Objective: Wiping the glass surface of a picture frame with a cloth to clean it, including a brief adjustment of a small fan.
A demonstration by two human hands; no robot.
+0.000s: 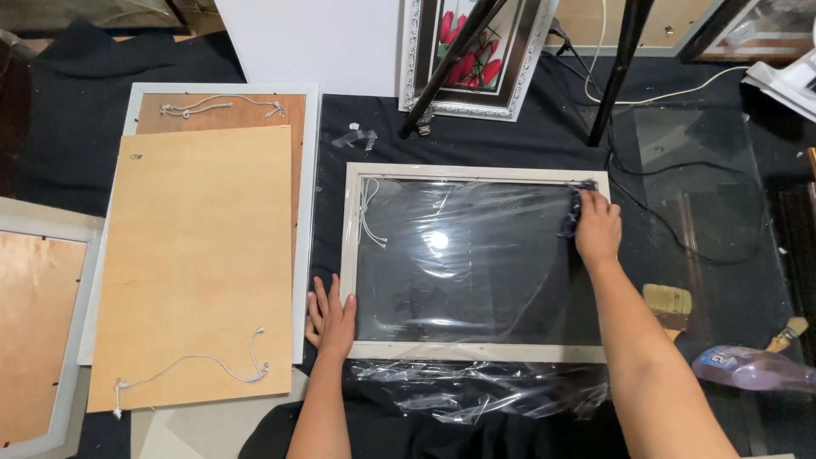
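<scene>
Here the frame (476, 263) lies lengthwise left-right, left hand (331, 319) flat, right hand (597, 228) gripping cloth (571, 212).

I am looking down at what reads as a picture-framing workshop. Across the black cloth-covered surface (510, 136) lie a pale rectangular frame with a glass pane under clear film (476, 259), a light plywood backing board with a hanging cord (200, 263), and a loose sheet of clear glass (705, 195). An ornate silver frame holding a red flower print (476, 51) leans at the back, and two flat wooden-handled brushes (667, 302) rest nearby.
</scene>
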